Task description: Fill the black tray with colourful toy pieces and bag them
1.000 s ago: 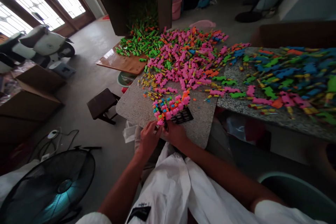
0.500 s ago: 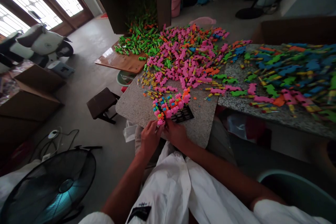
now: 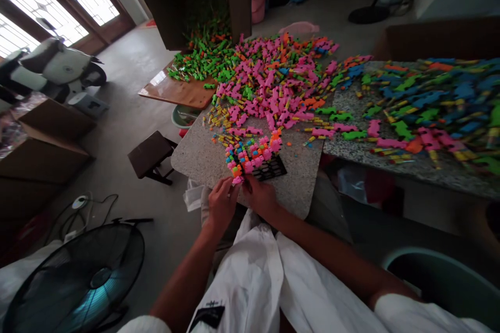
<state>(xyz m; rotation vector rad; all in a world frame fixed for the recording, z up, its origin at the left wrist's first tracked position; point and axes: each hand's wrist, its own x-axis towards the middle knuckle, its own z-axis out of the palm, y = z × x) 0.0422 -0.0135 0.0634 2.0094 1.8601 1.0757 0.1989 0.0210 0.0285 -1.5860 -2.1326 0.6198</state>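
A black grid rack rests on the near part of the speckled stone table. Rows of small pink, orange, blue and green plastic pieces cover much of the rack. At its near left corner, my left hand pinches a small pink plastic piece between thumb and fingers. My right hand is closed right beside it, against the near edge of the rack. Its fingertips are partly hidden, and what they grip cannot be made out.
A heap of pink car-shaped toys with yellow ends spreads behind the rack. Green ones spill from a cardboard box. More toys cover the right counter. A dark stool and a fan stand at left, a tub at right.
The whole view has shifted very slightly. Both hands stay at the same corner of the rack, with only small finger movement.
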